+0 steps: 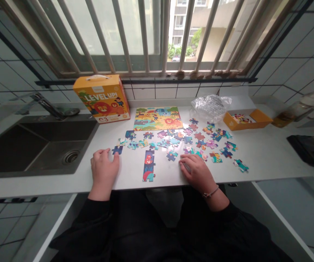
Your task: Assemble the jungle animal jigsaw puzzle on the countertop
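My left hand [104,169] rests on the counter with thumb and fingers apart. A dark blue jigsaw piece [117,150] lies flat at its fingertips; whether the thumb touches it I cannot tell. Nothing shows in my right hand [196,171], which lies on the counter with fingers loosely bent, just below several loose pieces. Between my hands stands a joined strip of jigsaw pieces [148,165], dark blue with a red animal. A blue-purple piece [171,155] lies near my right fingertips. More loose pieces [199,136] spread behind and to the right.
A yellow puzzle box [102,99] stands behind my left hand, beside the sink [76,140]. Farther back are a picture sheet [158,118], crumpled clear plastic [211,107] and an open orange box [246,122]. At right sit a glass bottle [295,109] and a black device [309,149].
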`<move>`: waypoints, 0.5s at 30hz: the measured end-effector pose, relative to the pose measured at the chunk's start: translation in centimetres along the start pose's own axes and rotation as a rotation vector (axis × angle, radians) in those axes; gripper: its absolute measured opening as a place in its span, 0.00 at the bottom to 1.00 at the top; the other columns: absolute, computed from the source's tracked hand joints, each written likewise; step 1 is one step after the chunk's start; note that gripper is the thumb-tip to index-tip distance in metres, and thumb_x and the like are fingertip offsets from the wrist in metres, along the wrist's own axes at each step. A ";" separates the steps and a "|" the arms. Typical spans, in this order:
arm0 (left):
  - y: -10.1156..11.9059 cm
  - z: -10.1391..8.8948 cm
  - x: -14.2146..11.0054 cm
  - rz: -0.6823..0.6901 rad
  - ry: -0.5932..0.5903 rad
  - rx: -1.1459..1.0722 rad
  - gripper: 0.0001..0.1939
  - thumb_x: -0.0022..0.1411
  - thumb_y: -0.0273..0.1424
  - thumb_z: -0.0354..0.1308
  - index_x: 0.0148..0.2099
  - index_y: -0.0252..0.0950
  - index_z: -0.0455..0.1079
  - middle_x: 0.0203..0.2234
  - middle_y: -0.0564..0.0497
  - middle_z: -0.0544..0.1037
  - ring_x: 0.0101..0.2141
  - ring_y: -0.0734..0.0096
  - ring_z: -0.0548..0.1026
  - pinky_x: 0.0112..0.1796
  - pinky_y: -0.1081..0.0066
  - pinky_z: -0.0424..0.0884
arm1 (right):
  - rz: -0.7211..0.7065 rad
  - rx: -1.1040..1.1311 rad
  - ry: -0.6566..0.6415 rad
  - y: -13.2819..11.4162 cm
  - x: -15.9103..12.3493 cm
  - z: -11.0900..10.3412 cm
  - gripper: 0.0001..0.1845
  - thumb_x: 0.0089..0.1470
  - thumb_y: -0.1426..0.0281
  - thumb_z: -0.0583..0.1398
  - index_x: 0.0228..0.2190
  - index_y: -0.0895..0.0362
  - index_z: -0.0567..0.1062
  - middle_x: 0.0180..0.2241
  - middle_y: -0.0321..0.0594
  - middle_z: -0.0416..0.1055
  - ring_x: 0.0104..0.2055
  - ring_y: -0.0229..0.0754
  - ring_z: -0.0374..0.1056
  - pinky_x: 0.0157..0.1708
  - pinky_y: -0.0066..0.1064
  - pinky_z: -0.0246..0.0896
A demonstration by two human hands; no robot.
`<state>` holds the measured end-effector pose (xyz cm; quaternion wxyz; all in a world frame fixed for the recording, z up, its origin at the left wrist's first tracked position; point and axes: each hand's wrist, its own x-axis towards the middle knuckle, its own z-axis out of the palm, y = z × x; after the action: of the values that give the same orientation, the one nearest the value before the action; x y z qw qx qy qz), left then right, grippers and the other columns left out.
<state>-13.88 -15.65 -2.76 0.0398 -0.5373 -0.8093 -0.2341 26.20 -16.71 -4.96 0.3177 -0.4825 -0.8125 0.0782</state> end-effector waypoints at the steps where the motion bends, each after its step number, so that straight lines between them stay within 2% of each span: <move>1: 0.4 -0.1 0.0 0.012 -0.036 0.035 0.27 0.75 0.42 0.55 0.66 0.29 0.76 0.65 0.27 0.72 0.63 0.32 0.71 0.64 0.37 0.69 | -0.002 -0.001 0.001 0.0 0.0 0.0 0.08 0.71 0.69 0.62 0.45 0.52 0.82 0.54 0.48 0.83 0.57 0.57 0.76 0.60 0.53 0.70; 5: 1.8 -0.5 -0.3 0.039 -0.115 0.126 0.26 0.78 0.43 0.53 0.68 0.33 0.73 0.72 0.29 0.69 0.68 0.30 0.66 0.63 0.33 0.67 | -0.005 -0.006 0.017 -0.3 0.1 -0.1 0.08 0.70 0.69 0.61 0.44 0.52 0.83 0.53 0.48 0.83 0.56 0.56 0.76 0.59 0.52 0.70; 9: 1.7 -0.6 -0.1 0.007 -0.118 0.077 0.23 0.77 0.43 0.56 0.64 0.35 0.74 0.69 0.31 0.73 0.68 0.35 0.69 0.64 0.38 0.67 | -0.004 -0.008 0.022 -0.3 0.1 -0.1 0.08 0.70 0.69 0.62 0.43 0.51 0.83 0.53 0.48 0.83 0.56 0.56 0.76 0.60 0.52 0.70; 15: 0.9 -0.5 0.2 -0.021 -0.118 0.043 0.22 0.75 0.45 0.59 0.62 0.37 0.75 0.68 0.34 0.75 0.67 0.36 0.70 0.64 0.40 0.68 | -0.005 -0.017 0.003 -0.2 0.1 -0.1 0.08 0.70 0.70 0.62 0.44 0.51 0.83 0.54 0.48 0.83 0.57 0.55 0.76 0.60 0.51 0.70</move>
<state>-13.23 -15.40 -1.99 0.0010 -0.5406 -0.8207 -0.1847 26.09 -16.72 -4.78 0.3150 -0.4834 -0.8138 0.0695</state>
